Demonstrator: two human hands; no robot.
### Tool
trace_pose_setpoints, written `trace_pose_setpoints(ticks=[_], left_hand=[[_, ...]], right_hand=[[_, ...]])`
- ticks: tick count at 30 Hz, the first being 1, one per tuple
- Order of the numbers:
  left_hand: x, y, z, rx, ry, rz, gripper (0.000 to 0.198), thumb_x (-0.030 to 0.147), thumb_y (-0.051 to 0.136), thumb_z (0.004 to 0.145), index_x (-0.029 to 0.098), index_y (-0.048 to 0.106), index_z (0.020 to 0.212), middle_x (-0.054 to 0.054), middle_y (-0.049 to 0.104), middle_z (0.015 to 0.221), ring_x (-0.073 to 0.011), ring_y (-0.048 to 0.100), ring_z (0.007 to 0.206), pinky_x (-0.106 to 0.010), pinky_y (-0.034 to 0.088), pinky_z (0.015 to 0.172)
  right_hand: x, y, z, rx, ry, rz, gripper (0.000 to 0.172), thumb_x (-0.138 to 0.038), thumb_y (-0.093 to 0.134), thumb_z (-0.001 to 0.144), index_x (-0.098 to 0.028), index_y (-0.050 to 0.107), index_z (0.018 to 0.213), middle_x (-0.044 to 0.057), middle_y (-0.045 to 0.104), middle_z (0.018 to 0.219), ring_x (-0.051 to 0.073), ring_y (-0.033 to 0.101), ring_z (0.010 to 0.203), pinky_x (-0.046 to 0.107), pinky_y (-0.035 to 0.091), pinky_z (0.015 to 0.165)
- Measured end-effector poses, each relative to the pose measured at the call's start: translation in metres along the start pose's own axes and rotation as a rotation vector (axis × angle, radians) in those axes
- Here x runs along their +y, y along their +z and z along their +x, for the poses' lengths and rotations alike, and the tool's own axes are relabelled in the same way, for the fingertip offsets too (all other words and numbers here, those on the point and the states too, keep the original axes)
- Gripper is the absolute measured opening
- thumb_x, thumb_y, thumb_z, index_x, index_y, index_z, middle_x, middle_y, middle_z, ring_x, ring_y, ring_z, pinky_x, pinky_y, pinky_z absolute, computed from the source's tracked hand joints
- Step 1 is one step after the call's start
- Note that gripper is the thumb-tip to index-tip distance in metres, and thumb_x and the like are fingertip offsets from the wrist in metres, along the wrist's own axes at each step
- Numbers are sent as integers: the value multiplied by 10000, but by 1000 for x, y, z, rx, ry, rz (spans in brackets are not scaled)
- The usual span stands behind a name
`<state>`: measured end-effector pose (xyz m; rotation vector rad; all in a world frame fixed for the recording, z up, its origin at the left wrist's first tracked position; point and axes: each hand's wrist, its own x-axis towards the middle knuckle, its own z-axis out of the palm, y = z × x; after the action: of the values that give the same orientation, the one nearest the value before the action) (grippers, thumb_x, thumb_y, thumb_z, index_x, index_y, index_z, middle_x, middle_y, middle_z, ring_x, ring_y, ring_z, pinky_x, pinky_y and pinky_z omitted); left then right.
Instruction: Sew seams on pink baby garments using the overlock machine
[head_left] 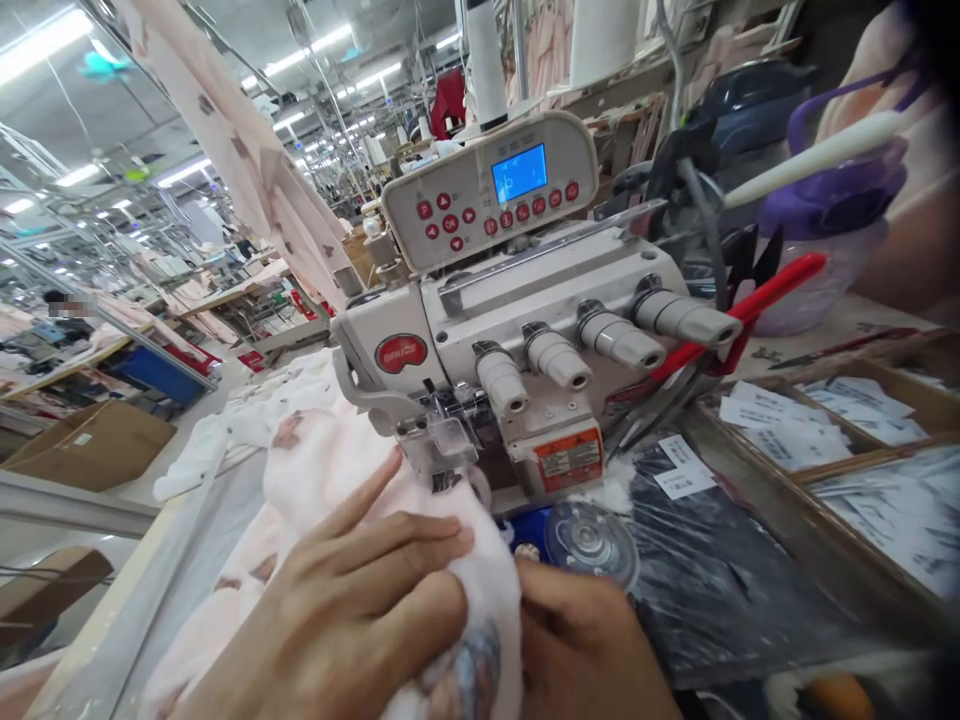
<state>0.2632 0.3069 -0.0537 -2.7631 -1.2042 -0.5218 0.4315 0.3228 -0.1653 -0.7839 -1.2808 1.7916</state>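
Observation:
A pale pink printed fabric (315, 470) lies on the table in front of a white overlock sewing machine (525, 330). My left hand (352, 610) rests on top of the fabric, fingers stretched toward the presser foot (442, 450), pressing the cloth flat. My right hand (585, 640) sits just right of the fabric's edge, fingers curled against the cloth fold. The fabric edge runs up under the presser foot.
The machine's control panel (491, 190) with a blue screen stands above. Red-handled scissors (720, 330) lie right of the machine. Wooden trays with white labels (810, 420) sit at the right. Black plastic-covered surface (720, 570) and a round disc (592, 540) are near my right hand.

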Motion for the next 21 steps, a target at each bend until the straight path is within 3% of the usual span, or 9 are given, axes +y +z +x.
trace_pose_setpoints(ticks=[3, 5, 7, 9, 11, 14, 16, 18, 21], left_hand=[[3, 2, -8, -15, 55, 35, 313, 316, 368, 1018, 213, 579, 811, -3, 756, 1057, -118, 679, 1074, -339, 256, 1248], [7, 7, -22, 41, 99, 40, 247, 176, 424, 985, 210, 581, 796, 23, 771, 989, -119, 699, 1018, -404, 238, 1259], [10, 13, -37, 88, 64, 25, 216, 143, 446, 970, 200, 595, 825, 21, 776, 956, -126, 714, 969, -465, 176, 1273], [12, 15, -46, 109, -23, -22, 232, 275, 445, 989, 189, 614, 855, -18, 774, 972, -157, 719, 968, -496, 130, 1274], [14, 15, -46, 128, -96, -54, 255, 331, 448, 972, 182, 627, 868, -53, 767, 1009, -185, 711, 998, -507, 118, 1269], [19, 12, -35, 171, -120, -42, 148, 138, 482, 847, 186, 622, 856, -34, 766, 1000, -182, 695, 1027, -508, 146, 1256], [26, 14, -30, 177, -97, -37, 159, 67, 490, 765, 184, 596, 787, -7, 762, 942, -145, 700, 952, -442, 212, 1243], [36, 21, -33, 111, -66, -36, 172, 38, 530, 757, 176, 615, 817, 3, 757, 949, -114, 693, 917, -352, 249, 1226], [50, 38, -51, 181, -130, -46, 211, 36, 583, 815, 167, 664, 959, -3, 760, 996, -106, 677, 902, -312, 278, 1186]], right_hand=[[-14, -4, 6, 29, -92, -215, 244, -276, 515, 790, -162, 584, 585, -30, 481, 613, 122, 450, 614, 209, 355, 546], [-14, -7, -1, 57, -167, -406, 300, -308, 509, 881, -173, 557, 617, -37, 462, 611, 111, 444, 588, 226, 332, 553], [-8, -9, -12, 21, -151, -472, 337, -372, 506, 955, -186, 560, 679, -57, 403, 580, 95, 393, 530, 231, 293, 514], [-1, -9, -21, -10, -99, -438, 287, -369, 529, 951, -191, 613, 742, -65, 380, 569, 93, 364, 506, 234, 269, 479], [2, -6, -22, 44, -158, -388, 204, -302, 556, 921, -189, 655, 784, -41, 487, 656, 108, 474, 605, 215, 345, 552], [4, 0, -17, 92, -250, -205, 159, -274, 557, 905, -182, 600, 782, 5, 568, 818, 148, 543, 798, 220, 406, 688], [6, 2, -17, 63, -168, -71, 187, -344, 535, 933, -189, 555, 831, -24, 525, 716, 133, 492, 672, 212, 373, 566], [13, 3, -23, 33, -52, -32, 169, -356, 542, 930, -193, 558, 886, -59, 490, 631, 107, 435, 536, 191, 312, 459], [22, 0, -40, 75, -1, -54, 74, -207, 564, 824, -187, 635, 821, -61, 513, 623, 94, 444, 525, 175, 339, 474]])
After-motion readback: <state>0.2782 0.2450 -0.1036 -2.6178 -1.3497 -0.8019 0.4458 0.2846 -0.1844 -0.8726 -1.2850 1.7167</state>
